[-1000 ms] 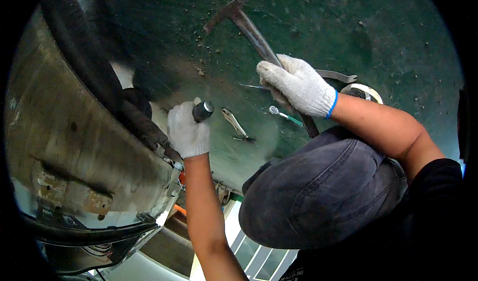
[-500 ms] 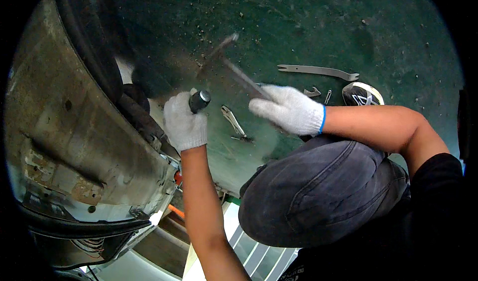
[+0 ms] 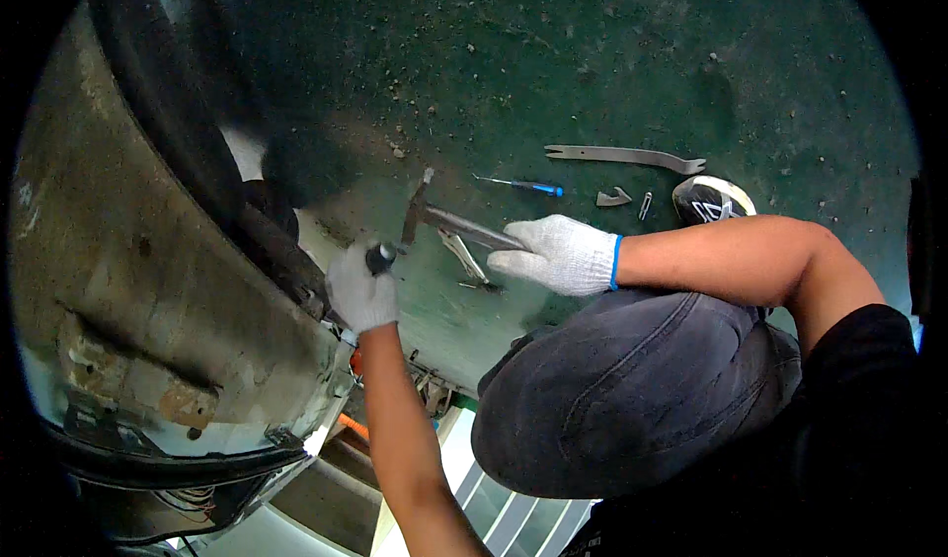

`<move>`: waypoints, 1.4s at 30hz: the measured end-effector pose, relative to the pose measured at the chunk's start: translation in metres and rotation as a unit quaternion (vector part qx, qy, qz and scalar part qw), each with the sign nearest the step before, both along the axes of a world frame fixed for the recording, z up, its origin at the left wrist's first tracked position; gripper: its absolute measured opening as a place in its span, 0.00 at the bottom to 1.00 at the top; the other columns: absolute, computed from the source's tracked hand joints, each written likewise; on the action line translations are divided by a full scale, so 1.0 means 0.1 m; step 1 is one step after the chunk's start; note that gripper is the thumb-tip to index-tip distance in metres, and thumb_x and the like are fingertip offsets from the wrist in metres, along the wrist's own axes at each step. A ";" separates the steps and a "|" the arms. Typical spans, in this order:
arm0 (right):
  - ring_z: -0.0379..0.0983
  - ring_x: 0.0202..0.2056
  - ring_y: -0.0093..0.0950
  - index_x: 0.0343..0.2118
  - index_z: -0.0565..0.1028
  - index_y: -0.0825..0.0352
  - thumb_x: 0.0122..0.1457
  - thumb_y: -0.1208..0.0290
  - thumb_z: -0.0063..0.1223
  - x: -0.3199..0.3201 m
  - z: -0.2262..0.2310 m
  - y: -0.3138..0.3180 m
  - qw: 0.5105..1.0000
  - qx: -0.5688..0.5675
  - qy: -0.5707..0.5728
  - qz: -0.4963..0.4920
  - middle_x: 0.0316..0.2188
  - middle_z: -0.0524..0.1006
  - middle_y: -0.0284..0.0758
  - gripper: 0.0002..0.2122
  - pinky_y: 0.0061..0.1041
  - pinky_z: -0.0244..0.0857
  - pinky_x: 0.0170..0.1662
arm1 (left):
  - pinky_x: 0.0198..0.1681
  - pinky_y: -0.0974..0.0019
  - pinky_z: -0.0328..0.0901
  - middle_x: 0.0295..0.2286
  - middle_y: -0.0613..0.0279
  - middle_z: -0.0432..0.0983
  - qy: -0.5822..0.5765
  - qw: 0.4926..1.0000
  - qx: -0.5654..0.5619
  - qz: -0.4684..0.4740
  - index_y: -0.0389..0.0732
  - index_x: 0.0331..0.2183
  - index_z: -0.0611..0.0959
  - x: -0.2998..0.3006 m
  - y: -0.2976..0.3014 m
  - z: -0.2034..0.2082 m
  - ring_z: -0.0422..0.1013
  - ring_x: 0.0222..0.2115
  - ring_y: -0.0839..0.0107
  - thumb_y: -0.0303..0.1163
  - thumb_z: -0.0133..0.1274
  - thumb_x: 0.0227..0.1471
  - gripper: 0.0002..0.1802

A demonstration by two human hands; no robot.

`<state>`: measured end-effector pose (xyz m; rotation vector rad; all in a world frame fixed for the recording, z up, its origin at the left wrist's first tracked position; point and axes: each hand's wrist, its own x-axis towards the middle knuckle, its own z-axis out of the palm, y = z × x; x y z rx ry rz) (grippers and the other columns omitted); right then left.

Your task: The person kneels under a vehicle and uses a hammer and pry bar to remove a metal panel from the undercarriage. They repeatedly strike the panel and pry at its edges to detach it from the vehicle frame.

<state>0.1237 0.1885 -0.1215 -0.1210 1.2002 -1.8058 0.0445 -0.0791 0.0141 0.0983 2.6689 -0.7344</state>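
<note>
My left hand (image 3: 361, 290), in a white knit glove, is closed around a tool with a black handle (image 3: 379, 258). The handle's rounded end points up at me; its far end is hidden by the hand and the metal bodywork. My right hand (image 3: 563, 254), in a matching glove with a blue cuff, grips a hammer (image 3: 472, 229) by its metal shaft. The hammer head lies a short way right of the black handle, apart from it in this view. Beneath the hammer, a pair of locking pliers (image 3: 462, 259) rests on the floor.
A dirty, curved vehicle body panel (image 3: 188, 261) fills the left side. On the green floor (image 3: 632, 53) lie a flat pry bar (image 3: 622, 155), a blue-handled screwdriver (image 3: 533, 188), and small metal pieces (image 3: 613, 198). My shoe (image 3: 713, 199) and bent knee (image 3: 612, 389) are at right.
The hammer has swung down and left toward the black handle, with my right hand lower. My left hand has shifted slightly down and left. The blue-handled screwdriver now shows fully.
</note>
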 end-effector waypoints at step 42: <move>0.74 0.20 0.29 0.35 0.76 0.69 0.61 0.64 0.52 -2.33 -0.99 1.04 0.931 0.328 0.012 -0.158 0.21 0.76 0.36 0.11 0.31 0.71 0.23 | 0.41 0.55 0.68 0.32 0.55 0.79 0.388 0.247 0.762 0.457 0.37 0.40 0.82 0.43 -1.05 -0.15 0.73 0.33 0.62 0.37 0.56 0.58 0.13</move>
